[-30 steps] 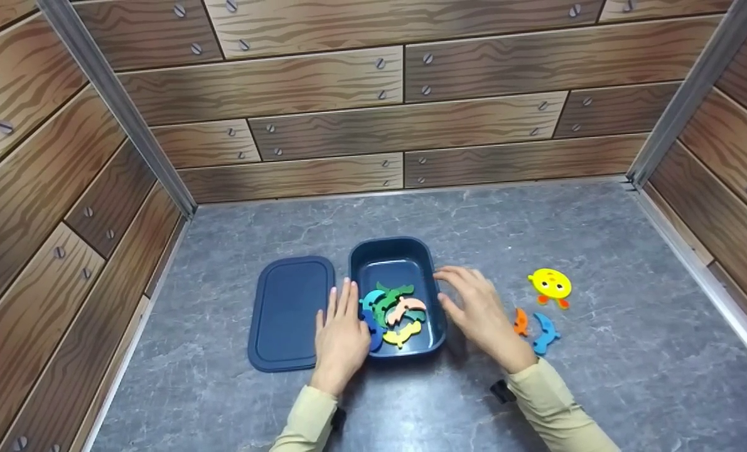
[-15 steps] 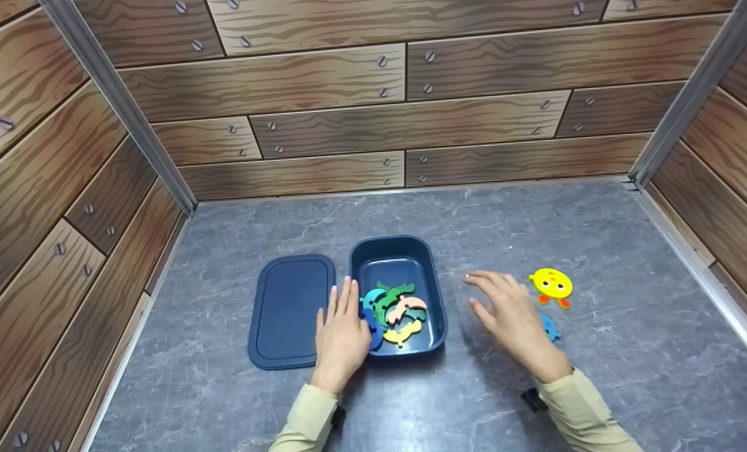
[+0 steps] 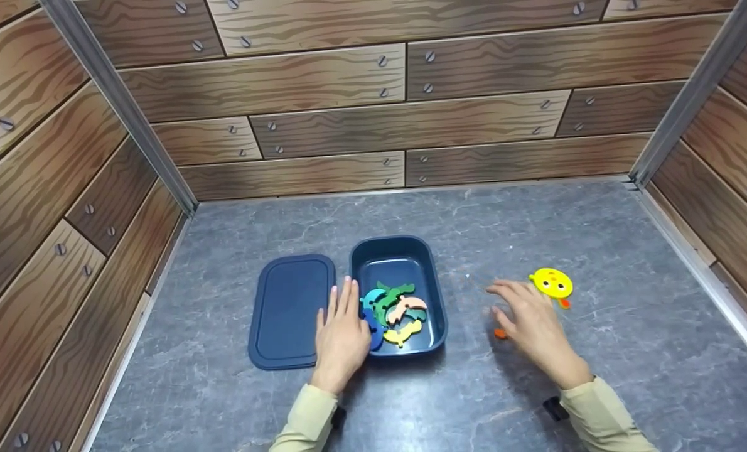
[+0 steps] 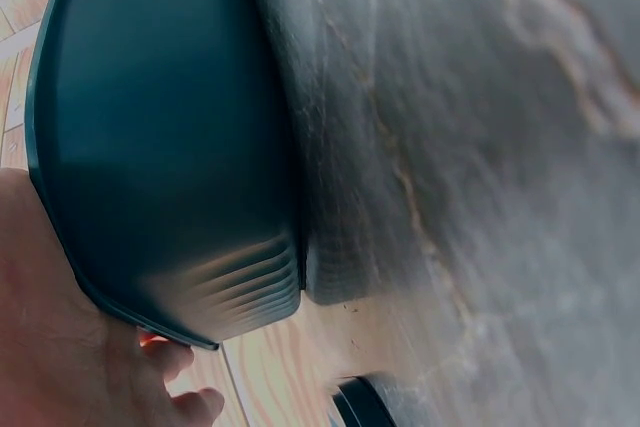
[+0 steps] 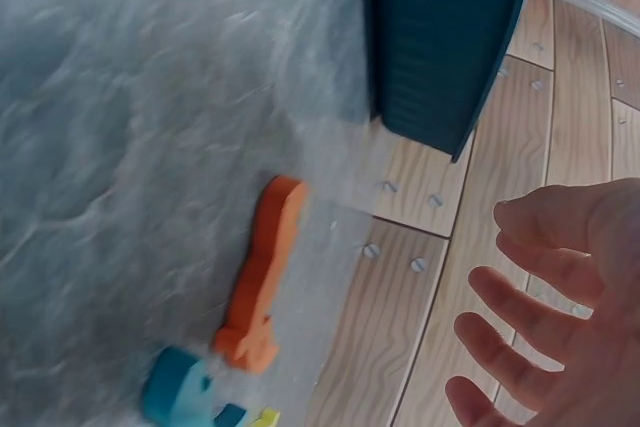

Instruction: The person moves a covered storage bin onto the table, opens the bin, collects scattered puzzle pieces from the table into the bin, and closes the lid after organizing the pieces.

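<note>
A dark blue plastic box [image 3: 393, 251] stands in the middle of the table. Several crescent-shaped animal pieces lie inside it, among them a peach piece [image 3: 407, 307], a yellow piece [image 3: 403, 333] and a green piece [image 3: 385, 304]. My left hand [image 3: 343, 339] rests along the box's left rim, fingers straight. To the right of the box, my right hand [image 3: 533, 329] hovers over loose pieces with relaxed, spread fingers and holds nothing. Below it lies an orange piece [image 5: 258, 272], mostly hidden in the head view. Beside that is a blue piece [image 5: 178, 387], visible only in the right wrist view.
A flat dark blue lid [image 3: 293, 311] lies left of the box, partly under the left hand. A yellow round animal-face piece [image 3: 551, 284] with orange feet lies just beyond the right hand. Wood-patterned walls [image 3: 323, 138] enclose the grey marbled table [image 3: 223, 402] at the back and sides.
My right hand has moved away from the box's right rim, rightward over the loose pieces, covering the blue one in the head view. The left hand has stayed at the left rim.
</note>
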### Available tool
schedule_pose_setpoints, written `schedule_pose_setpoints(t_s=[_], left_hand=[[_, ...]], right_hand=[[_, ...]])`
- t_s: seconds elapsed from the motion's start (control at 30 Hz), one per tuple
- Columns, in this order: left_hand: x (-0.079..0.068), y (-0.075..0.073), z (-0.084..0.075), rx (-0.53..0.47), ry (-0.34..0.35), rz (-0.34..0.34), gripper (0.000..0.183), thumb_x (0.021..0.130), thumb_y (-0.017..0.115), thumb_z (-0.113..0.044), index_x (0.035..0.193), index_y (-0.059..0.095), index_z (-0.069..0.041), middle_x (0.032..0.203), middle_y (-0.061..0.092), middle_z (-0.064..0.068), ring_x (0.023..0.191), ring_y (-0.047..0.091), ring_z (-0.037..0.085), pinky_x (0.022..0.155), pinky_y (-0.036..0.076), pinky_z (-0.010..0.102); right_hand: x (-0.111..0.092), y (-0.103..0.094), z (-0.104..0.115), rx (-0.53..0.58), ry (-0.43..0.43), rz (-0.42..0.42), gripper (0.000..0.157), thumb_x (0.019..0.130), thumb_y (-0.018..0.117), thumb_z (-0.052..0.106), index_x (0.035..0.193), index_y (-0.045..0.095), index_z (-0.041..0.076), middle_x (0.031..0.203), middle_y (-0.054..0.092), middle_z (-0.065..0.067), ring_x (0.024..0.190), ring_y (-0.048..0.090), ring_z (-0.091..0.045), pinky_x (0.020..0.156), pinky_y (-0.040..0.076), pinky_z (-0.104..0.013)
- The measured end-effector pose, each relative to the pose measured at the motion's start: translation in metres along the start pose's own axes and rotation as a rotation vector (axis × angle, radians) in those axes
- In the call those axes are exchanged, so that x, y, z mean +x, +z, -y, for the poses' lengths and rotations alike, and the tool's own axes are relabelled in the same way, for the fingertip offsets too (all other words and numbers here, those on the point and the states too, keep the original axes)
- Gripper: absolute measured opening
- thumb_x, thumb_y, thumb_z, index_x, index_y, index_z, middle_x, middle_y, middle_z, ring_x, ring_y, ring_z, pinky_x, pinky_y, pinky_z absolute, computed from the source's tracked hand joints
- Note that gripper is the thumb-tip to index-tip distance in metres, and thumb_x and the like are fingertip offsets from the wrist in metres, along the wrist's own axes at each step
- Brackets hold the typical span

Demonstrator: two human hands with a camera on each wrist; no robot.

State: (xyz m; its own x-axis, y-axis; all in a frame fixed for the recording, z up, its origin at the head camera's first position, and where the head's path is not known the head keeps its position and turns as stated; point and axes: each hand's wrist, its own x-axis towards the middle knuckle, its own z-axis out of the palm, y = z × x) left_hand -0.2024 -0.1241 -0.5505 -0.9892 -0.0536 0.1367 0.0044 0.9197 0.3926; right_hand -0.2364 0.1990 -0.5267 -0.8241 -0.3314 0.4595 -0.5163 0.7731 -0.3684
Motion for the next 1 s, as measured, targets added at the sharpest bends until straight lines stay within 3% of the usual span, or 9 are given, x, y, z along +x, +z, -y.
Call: schedule_pose_setpoints(t_s=[0.2,0.57,1.0], left_hand=[[0.000,0.000,0.000,0.002,0.002,-0.001,0.064,0.098,0.049,-0.017,0.158,0.025,-0.014,0.163,0.016,-0.002,0.149,0.014,0.026,0.114,0.020,0.058],[0.000,0.001,0.001,0.001,0.014,0.000,0.064,0.099,0.049,-0.017,0.158,0.024,-0.014,0.163,0.016,-0.002,0.149,0.015,0.027,0.113,0.021,0.059],[0.000,0.000,0.000,0.001,0.013,-0.007,0.064,0.098,0.048,-0.017,0.158,0.024,-0.014,0.163,0.016,-0.002,0.148,0.016,0.028,0.113,0.022,0.059]], right_hand=[[-0.008,0.003,-0.010,-0.024,0.004,0.013,0.037,0.079,0.079,0.002,0.115,0.070,0.005,0.120,0.065,-0.012,0.108,0.056,-0.035,0.082,0.041,-0.051],[-0.023,0.012,-0.025,-0.009,0.033,0.141,0.040,0.079,0.077,-0.001,0.117,0.070,0.006,0.121,0.065,-0.010,0.108,0.057,-0.033,0.083,0.042,-0.053],[-0.026,0.015,-0.031,-0.015,0.055,0.225,0.038,0.078,0.079,0.002,0.114,0.073,0.008,0.123,0.066,-0.009,0.109,0.058,-0.033,0.080,0.041,-0.051]])
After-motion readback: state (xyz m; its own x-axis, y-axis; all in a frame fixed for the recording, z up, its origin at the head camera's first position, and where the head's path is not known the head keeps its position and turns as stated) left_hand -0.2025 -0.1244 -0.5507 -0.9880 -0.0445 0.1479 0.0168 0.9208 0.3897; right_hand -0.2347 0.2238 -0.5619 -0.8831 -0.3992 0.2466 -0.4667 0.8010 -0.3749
